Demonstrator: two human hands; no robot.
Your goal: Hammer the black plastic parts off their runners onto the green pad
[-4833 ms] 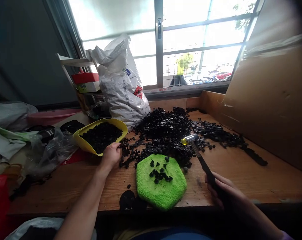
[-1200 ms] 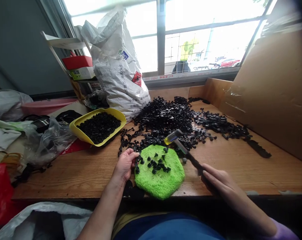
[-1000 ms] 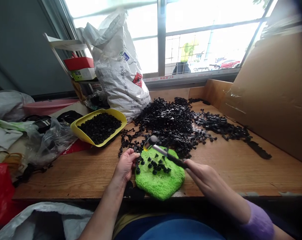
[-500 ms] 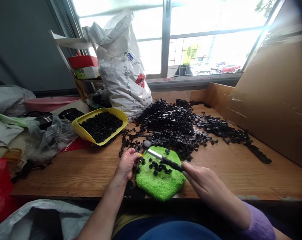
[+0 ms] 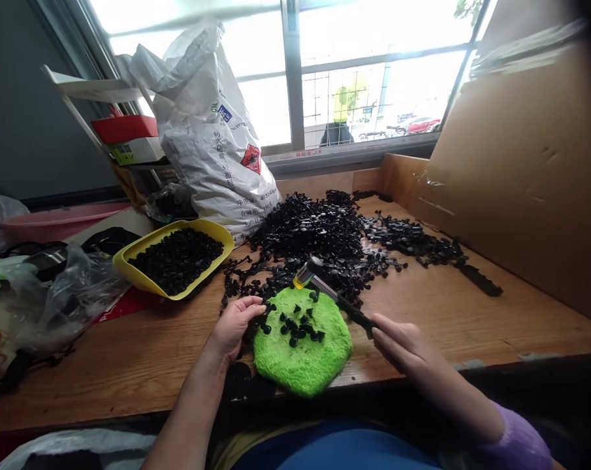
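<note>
My right hand (image 5: 398, 339) is closed round the dark handle of a small mallet (image 5: 332, 294). The mallet's head, with a yellow face and a dark one, is raised over the far edge of a bright green fuzzy pad (image 5: 302, 365). At the pad's left edge, my left hand (image 5: 237, 321) pinches a piece of the small black molded parts between thumb and fingers; most of that piece is hidden. Several loose black parts (image 5: 298, 326) with round heads lie on the middle of the pad.
A large heap of black parts (image 5: 319, 225) spreads behind the pad. To the left stands a yellow scoop-shaped tray (image 5: 202, 285) full of small black pieces. A white sack (image 5: 211, 163) leans by the window, and a cardboard sheet (image 5: 515, 196) borders the right side.
The mallet has lifted and swung away from my left hand, to the right. My left hand has drawn back slightly from the pad. The whole view has turned a little to the right.
</note>
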